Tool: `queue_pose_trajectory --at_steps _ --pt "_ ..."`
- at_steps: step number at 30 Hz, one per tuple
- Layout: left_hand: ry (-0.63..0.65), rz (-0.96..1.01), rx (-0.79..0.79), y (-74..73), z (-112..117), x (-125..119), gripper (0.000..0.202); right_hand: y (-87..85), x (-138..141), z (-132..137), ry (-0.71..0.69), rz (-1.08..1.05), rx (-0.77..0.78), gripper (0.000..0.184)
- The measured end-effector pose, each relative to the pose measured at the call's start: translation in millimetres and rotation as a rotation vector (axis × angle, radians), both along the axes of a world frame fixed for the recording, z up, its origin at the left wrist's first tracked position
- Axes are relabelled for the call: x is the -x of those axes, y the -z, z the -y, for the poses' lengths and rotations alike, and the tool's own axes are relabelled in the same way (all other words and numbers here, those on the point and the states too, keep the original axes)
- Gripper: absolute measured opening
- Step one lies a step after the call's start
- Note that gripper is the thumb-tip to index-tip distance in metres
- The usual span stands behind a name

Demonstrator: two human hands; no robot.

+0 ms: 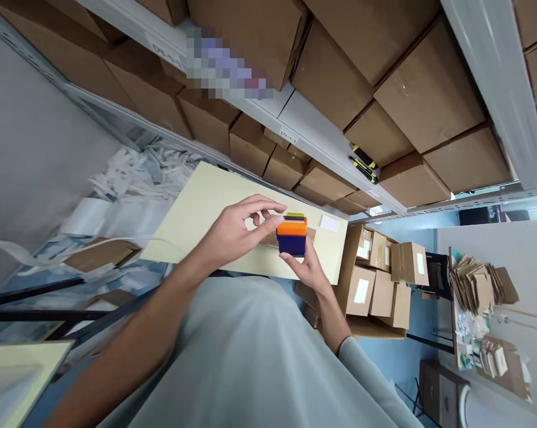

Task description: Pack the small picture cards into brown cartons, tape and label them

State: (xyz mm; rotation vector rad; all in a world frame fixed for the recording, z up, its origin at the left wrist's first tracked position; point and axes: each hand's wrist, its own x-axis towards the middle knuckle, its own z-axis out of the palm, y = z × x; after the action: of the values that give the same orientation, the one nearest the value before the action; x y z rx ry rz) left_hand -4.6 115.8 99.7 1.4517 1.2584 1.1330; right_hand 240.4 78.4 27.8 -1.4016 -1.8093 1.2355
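My right hand (310,268) is closed round a small block-like object (291,236) with an orange upper part, a dark blue lower part and a bit of yellow at its far edge. Its exact kind does not show. To the left of it, my left hand (244,229) has its thumb and index finger stretched out with a gap between them, the fingertips right by the object's orange edge. Whether they touch it I cannot tell. Under both hands lies a pale yellow tabletop (197,202), with a piece of brown cardboard (268,239) partly hidden behind the hands.
A white label (329,223) lies at the table's right. Above stands a metal shelf (326,142) with cardboard boxes and two yellow-black utility knives (363,163). A large carton (375,327) holding several boxes stands right of the table. White paper scraps (139,172) are heaped at the left.
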Motion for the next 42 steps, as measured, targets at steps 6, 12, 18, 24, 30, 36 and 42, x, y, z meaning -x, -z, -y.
queue_pose_trajectory --at_steps 6,12,18,24,30,36,42 --pt "0.048 -0.076 0.019 -6.5 3 5 0.044 -0.1 -5 11 -0.06 0.073 -0.011 0.079" --pt "0.136 -0.101 0.027 -0.8 3 10 0.039 2.7 -7 21 -0.096 0.1 0.021 0.07" --pt "0.247 -0.154 0.086 7.2 4 18 0.04 0.0 -12 24 -0.17 0.134 0.025 0.064" --pt "0.273 -0.161 0.173 13.0 5 10 0.044 5.1 -20 23 -0.25 0.178 0.013 0.056" --pt "0.258 -0.129 0.325 43.1 -2 -1 0.048 13.8 -33 24 -0.251 0.216 0.06 0.054" --pt "0.125 -0.14 0.447 94.3 15 -26 0.045 24.3 -41 24 -0.177 0.215 0.249 0.051" --pt "-0.042 -0.156 0.533 126.9 48 -37 0.045 18.6 -84 16 -0.343 0.265 0.492 0.051"
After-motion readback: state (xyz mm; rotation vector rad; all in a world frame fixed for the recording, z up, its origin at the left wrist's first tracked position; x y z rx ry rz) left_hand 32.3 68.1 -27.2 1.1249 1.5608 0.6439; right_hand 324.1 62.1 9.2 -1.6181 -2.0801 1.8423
